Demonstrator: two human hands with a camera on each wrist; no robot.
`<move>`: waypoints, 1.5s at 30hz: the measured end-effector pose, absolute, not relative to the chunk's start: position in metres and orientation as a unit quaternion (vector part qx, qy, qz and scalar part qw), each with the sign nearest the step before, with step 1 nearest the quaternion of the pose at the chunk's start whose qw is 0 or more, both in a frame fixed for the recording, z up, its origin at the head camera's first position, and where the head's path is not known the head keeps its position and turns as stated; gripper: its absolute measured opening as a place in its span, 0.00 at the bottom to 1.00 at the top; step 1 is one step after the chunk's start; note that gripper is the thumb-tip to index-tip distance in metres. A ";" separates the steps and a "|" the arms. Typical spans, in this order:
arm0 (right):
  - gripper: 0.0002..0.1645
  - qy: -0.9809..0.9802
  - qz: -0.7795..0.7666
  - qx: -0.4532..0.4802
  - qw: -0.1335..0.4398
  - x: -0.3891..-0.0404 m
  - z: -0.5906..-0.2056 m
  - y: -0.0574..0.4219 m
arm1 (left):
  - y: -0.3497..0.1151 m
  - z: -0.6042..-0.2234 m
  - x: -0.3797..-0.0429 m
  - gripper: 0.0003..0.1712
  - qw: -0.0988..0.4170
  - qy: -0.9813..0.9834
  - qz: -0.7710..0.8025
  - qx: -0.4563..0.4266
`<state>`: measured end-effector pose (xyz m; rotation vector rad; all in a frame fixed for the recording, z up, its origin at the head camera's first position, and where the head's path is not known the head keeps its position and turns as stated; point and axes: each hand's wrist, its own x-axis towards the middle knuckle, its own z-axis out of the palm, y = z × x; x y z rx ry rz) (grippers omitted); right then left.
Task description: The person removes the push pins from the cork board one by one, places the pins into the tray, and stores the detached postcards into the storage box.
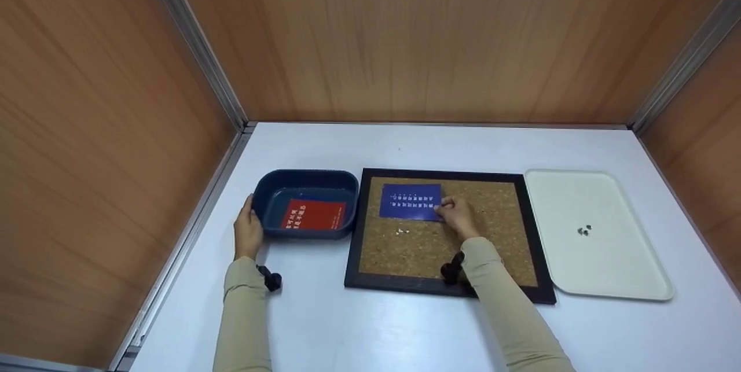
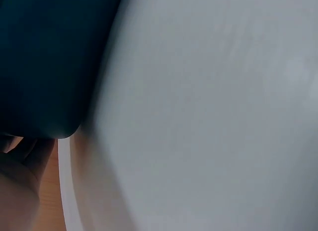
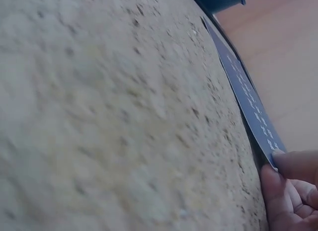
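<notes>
A blue card (image 1: 410, 202) with white printed characters lies over the upper left of a dark-framed cork board (image 1: 399, 256). My right hand (image 1: 457, 217) pinches its right edge between thumb and forefinger. In the right wrist view, that end of the card (image 3: 253, 112) is lifted a little off the cork. At the left, my left hand (image 1: 249, 233) rests against the outer left wall of a dark blue basin (image 1: 307, 234). A red card (image 1: 315, 214) with white characters lies inside it. The left wrist view shows the fingers (image 2: 37, 159) touching the basin's wall, partly hidden.
Small white bits (image 1: 402, 231) lie on the cork below the blue card. A pale tray (image 1: 608, 268) stands right of the board, holding several small shiny pieces (image 1: 584, 231). Wooden panels (image 1: 405, 42) rise behind and at both sides of the white table (image 1: 324, 314).
</notes>
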<state>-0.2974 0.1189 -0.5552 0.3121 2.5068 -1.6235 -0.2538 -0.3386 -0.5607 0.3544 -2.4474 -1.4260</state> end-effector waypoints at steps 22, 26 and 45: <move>0.24 0.781 -0.602 0.109 0.123 -0.300 -0.555 0.128 | -0.338 -0.561 -0.250 0.28 0.151 -0.847 -0.493 0.126; 0.25 0.776 -0.607 0.115 0.130 -0.300 -0.554 0.128 | -0.338 -0.562 -0.250 0.28 0.149 -0.848 -0.494 0.125; 0.25 0.741 -0.651 0.090 0.135 -0.299 -0.533 0.123 | -0.337 -0.560 -0.251 0.28 0.149 -0.855 -0.481 0.126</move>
